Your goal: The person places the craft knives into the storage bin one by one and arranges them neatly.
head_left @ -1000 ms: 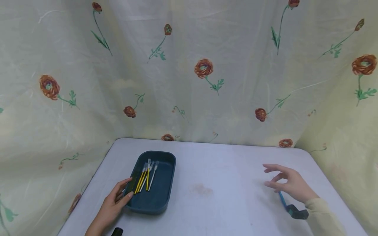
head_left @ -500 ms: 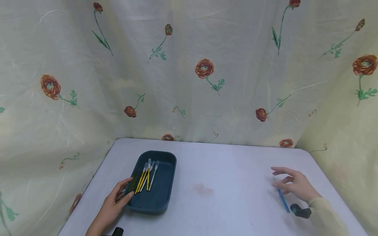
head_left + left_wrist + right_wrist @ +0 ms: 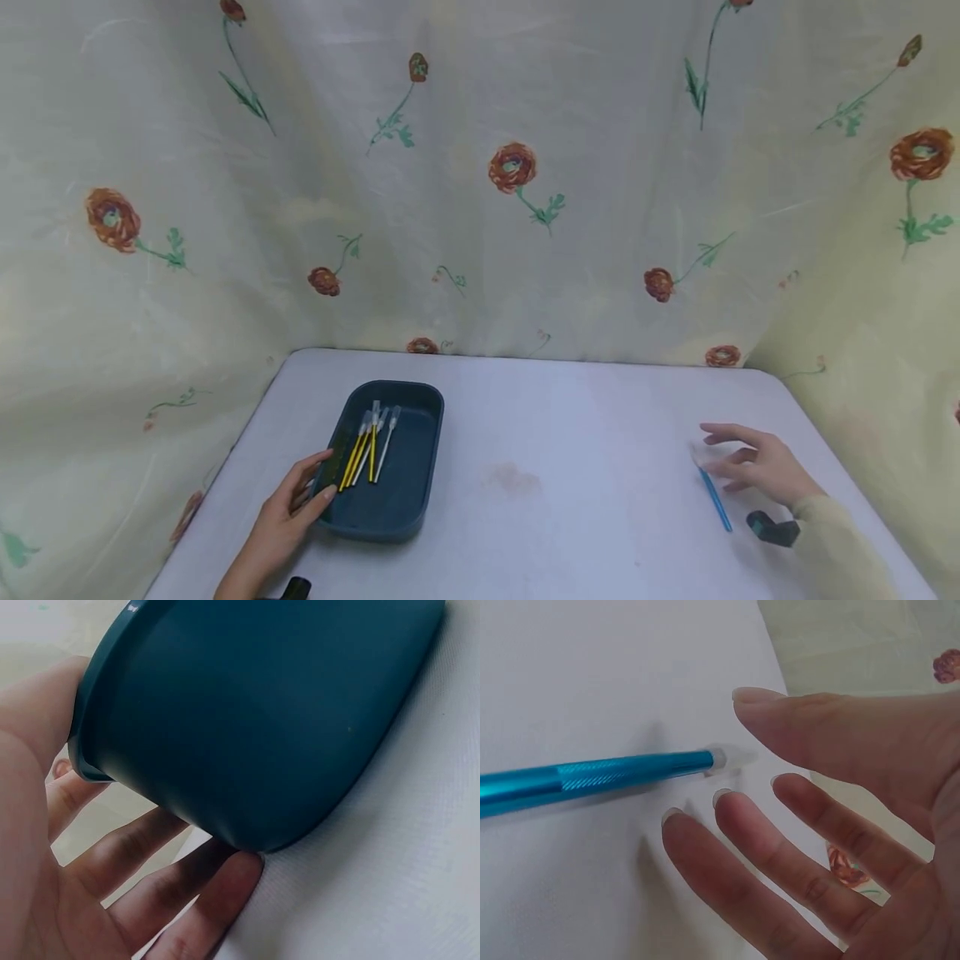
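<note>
At the left, my left hand [image 3: 281, 517] grips the near left side of a dark teal plastic tray [image 3: 431, 479]. Its thumb lies at the rim and its other fingers rest along the outer wall [image 3: 247, 735]. Several slim craft knives, yellow ones [image 3: 372, 454] and silver ones [image 3: 386, 450], with clear caps, lie inside. On the right of the table, a blue craft knife [image 3: 715, 498] with a knurled grip and clear cap lies on the white surface. Over its capped end hovers my right hand [image 3: 765, 468], fingers spread and thumb apart, with nothing between them in the right wrist view.
The white table [image 3: 570, 433] has a faint brownish stain [image 3: 512, 479] near its middle. A curtain [image 3: 585, 250] printed with flowers hangs behind and along both sides. Dark wrist-worn devices [image 3: 772, 529] show beside the sleeves.
My right hand has let go of the blue craft knife, which now lies on the table, and has shifted slightly right. My left hand and the tray stay in place.
</note>
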A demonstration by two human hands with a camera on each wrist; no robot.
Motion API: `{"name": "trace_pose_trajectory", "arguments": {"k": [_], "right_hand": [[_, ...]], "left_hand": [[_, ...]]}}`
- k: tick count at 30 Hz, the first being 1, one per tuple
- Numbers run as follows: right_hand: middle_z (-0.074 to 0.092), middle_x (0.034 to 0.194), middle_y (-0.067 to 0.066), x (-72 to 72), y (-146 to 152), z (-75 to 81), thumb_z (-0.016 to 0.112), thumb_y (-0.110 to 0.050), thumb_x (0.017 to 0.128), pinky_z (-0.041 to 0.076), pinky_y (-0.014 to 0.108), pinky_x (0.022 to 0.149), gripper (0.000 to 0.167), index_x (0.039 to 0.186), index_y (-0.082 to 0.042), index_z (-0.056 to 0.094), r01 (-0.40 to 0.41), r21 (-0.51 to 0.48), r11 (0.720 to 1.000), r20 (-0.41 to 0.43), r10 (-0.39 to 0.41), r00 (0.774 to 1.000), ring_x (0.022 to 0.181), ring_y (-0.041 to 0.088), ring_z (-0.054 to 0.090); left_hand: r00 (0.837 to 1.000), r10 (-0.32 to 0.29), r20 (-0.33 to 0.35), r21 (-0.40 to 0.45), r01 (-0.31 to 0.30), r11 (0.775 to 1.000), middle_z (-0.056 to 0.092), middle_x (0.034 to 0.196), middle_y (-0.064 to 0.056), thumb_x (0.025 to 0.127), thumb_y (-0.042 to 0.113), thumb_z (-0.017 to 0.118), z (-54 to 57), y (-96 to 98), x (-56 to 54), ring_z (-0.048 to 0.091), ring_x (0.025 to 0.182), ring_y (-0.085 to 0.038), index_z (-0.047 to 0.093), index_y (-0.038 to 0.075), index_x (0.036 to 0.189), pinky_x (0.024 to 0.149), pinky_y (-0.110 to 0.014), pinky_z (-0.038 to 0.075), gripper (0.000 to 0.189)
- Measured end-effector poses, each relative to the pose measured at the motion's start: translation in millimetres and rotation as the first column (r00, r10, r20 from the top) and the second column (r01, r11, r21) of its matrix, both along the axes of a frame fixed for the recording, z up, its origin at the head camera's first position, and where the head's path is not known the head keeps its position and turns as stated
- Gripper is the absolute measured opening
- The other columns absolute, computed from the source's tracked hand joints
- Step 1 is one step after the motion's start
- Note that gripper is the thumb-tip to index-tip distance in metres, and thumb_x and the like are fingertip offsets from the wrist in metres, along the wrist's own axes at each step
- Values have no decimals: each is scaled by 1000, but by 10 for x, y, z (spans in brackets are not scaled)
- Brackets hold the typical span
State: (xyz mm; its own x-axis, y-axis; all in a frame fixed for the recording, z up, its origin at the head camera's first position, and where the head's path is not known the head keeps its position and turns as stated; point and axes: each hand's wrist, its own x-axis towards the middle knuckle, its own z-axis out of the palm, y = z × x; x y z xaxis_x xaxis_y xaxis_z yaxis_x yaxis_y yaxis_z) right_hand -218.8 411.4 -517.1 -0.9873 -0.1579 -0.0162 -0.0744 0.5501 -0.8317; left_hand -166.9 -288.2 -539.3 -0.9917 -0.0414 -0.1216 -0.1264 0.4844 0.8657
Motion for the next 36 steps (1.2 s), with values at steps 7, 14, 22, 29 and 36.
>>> {"name": "trace_pose_trajectory", "arguments": {"k": [7,14,22,29,36], "right_hand": [[64,134,35,-17,19,-38,87,-6,93,68,39,69,68,150,12,55,-4,33,999,34,3,999,84,22,73],[65,130,30,-53,10,-50,91,-6,88,65,34,65,73,150,9,56,-2,96,995,53,-3,999,81,23,69],[64,128,26,-64,9,-72,91,-7,88,63,33,63,72,151,5,58,-26,146,989,74,16,997,84,25,62],[61,130,26,-70,13,-42,90,-9,91,62,32,63,67,149,4,60,-68,165,984,82,55,995,86,26,60],[58,129,26,-93,3,-62,89,-10,91,62,32,62,64,147,5,62,-100,162,982,88,87,992,80,24,61]], "left_hand": [[1000,12,15,-7,-12,1000,35,172,-28,110,35,69,12,28,-11,32,158,-52,41,23,165,126,-65,34,63],[1000,17,24,-6,-17,1000,34,172,-28,110,35,69,18,31,-8,32,159,-51,40,24,166,126,-64,35,63],[1000,15,23,-6,-15,1000,34,172,-28,110,38,70,-11,19,-14,32,158,-51,40,24,166,125,-65,35,65],[1000,14,23,-3,-14,1000,34,173,-28,110,38,70,-7,31,-22,31,159,-51,41,24,166,125,-65,34,65],[999,19,35,-2,-19,1000,34,172,-27,110,38,70,2,40,-21,30,160,-50,40,23,166,127,-65,33,65]]}}
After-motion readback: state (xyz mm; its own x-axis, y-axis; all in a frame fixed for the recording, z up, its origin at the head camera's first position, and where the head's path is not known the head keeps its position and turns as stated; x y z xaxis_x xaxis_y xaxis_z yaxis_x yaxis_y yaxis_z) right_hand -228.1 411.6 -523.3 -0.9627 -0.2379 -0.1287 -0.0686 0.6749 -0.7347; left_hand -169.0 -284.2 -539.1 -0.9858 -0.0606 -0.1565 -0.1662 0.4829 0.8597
